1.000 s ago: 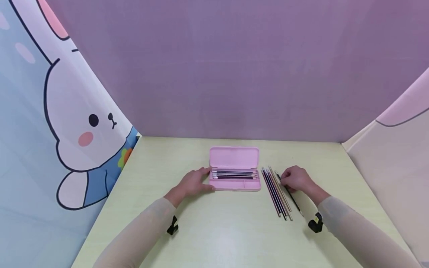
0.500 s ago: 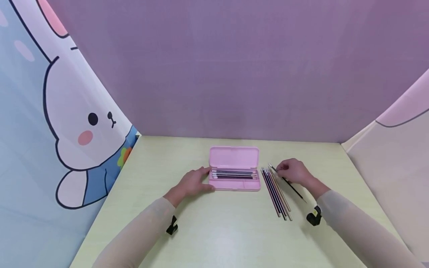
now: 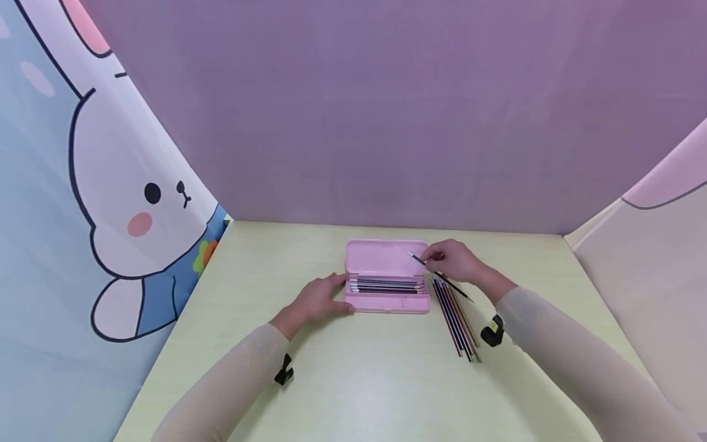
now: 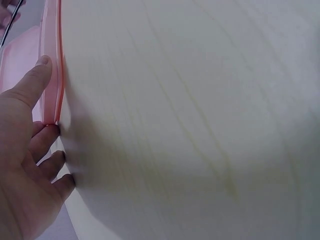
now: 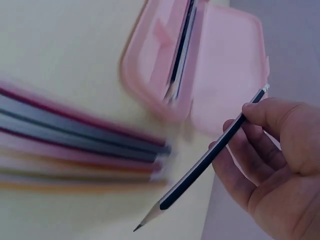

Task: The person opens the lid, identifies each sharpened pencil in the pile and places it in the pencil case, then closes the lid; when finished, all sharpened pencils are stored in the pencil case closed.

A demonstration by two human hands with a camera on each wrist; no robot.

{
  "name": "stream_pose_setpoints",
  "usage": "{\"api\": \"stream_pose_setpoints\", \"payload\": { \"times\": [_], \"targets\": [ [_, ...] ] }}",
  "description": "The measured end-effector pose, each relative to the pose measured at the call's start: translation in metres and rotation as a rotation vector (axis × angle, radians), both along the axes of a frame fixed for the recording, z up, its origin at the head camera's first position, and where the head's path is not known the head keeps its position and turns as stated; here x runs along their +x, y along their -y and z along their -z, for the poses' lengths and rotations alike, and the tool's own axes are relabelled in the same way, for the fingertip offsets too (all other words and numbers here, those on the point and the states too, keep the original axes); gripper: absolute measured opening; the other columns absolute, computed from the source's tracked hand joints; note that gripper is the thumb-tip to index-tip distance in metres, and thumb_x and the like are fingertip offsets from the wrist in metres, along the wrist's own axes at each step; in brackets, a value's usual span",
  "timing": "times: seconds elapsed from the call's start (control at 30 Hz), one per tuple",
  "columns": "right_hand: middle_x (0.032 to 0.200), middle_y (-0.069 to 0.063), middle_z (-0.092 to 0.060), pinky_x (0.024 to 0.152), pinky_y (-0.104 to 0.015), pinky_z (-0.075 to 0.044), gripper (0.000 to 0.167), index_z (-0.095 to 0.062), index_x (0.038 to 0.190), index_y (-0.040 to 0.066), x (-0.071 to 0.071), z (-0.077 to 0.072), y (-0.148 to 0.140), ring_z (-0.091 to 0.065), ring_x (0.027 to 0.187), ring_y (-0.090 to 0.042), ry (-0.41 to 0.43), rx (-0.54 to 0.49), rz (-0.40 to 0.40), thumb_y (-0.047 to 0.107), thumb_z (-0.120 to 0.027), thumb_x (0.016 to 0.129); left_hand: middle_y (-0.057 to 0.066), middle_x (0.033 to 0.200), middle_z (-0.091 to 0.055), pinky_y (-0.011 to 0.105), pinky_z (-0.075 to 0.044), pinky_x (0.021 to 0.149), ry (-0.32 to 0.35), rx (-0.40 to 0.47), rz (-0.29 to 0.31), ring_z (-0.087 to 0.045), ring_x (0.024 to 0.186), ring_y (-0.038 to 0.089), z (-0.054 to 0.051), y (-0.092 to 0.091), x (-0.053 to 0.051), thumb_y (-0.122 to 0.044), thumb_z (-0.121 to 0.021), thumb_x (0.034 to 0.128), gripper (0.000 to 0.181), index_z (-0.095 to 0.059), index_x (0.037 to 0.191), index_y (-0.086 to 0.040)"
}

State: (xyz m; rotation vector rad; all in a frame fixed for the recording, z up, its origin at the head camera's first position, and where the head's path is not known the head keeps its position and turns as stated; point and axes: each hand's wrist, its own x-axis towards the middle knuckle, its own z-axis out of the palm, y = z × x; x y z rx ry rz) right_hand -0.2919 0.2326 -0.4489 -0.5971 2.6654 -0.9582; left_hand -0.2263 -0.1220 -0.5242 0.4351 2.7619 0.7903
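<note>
A pink pencil case [image 3: 388, 303] lies with its lid open on the table, several dark-striped pencils [image 3: 386, 286] in its long compartment. My left hand [image 3: 315, 299] holds the case's left end, thumb at the front corner and fingers along the side; the left wrist view shows the thumb [image 4: 37, 80] against the pink wall. My right hand [image 3: 454, 260] pinches a black pencil [image 5: 200, 165] between thumb and fingers, raised near the right edge of the lid. Its sharpened tip points down toward the person, its other end toward the lid.
A bundle of several pencils [image 3: 455, 319], dark and gold, lies slantwise on the table right of the case, below the right hand. The pale wooden table [image 3: 353, 380] meets a purple backdrop [image 3: 386, 123] behind; a rabbit-print cloth [image 3: 138, 184] hangs at left.
My right hand has lifted the black pencil from beside the bundle and carried it left and away from the person, to the lid's right edge. The left hand stays on the case.
</note>
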Motion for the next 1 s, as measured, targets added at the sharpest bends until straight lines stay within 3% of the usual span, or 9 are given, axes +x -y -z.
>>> {"api": "stream_pose_setpoints", "payload": {
  "times": [0.17,0.4,0.5,0.63,0.83,1.0],
  "targets": [
    [0.104,-0.003,-0.076,0.083,-0.037,-0.058,0.016,-0.078,0.111,0.009,-0.006,-0.003,0.034,-0.064,0.089,-0.017,-0.011,0.004,-0.087,0.010,-0.069,0.097,0.011,0.157,-0.050,0.054,-0.042,0.117,0.002,-0.012,-0.007,-0.050,0.141,0.038,0.001,0.000,0.000,-0.054,-0.081,0.0835,0.094,-0.038,0.160,-0.022],
    [0.100,0.001,-0.076,0.079,-0.034,-0.055,0.014,-0.079,0.108,0.013,-0.011,0.001,0.071,-0.063,0.084,-0.016,-0.022,0.002,-0.152,0.011,-0.071,0.096,0.014,0.157,-0.048,0.055,-0.039,0.118,0.011,0.003,0.000,-0.049,0.141,0.040,0.002,-0.004,0.000,-0.052,-0.082,0.0832,0.094,-0.039,0.160,-0.019],
    [0.101,0.004,-0.076,0.085,-0.037,-0.053,0.013,-0.080,0.106,0.016,-0.013,0.002,0.083,-0.065,0.088,-0.015,-0.014,0.012,-0.163,0.013,-0.072,0.096,0.014,0.157,-0.048,0.053,-0.040,0.118,0.008,-0.008,0.002,-0.050,0.141,0.039,0.001,-0.005,0.000,-0.054,-0.081,0.0834,0.094,-0.038,0.160,-0.019],
    [0.104,0.005,-0.077,0.093,-0.038,-0.054,0.015,-0.080,0.105,0.019,-0.016,0.005,0.095,-0.066,0.095,-0.014,0.013,0.009,-0.180,0.011,-0.072,0.096,0.012,0.156,-0.050,0.051,-0.042,0.117,0.001,-0.023,0.006,-0.052,0.139,0.037,-0.001,-0.005,-0.002,-0.055,-0.081,0.0834,0.095,-0.037,0.160,-0.020],
    [0.103,0.003,-0.075,0.090,-0.034,-0.057,0.015,-0.080,0.103,0.018,-0.019,0.012,0.107,-0.065,0.094,-0.016,0.045,0.026,-0.196,0.008,-0.074,0.094,0.014,0.158,-0.047,0.052,-0.039,0.119,0.019,-0.019,0.006,-0.048,0.142,0.038,0.001,-0.007,-0.004,-0.055,-0.080,0.0841,0.094,-0.038,0.160,-0.019],
    [0.098,0.005,-0.076,0.090,-0.032,-0.057,0.015,-0.082,0.101,0.017,-0.019,0.019,0.111,-0.065,0.091,-0.012,0.024,0.061,-0.221,0.006,-0.074,0.093,0.014,0.158,-0.048,0.051,-0.040,0.119,0.024,-0.026,0.003,-0.049,0.142,0.038,0.002,-0.009,-0.004,-0.055,-0.080,0.0841,0.094,-0.038,0.160,-0.019]
  ]
}}
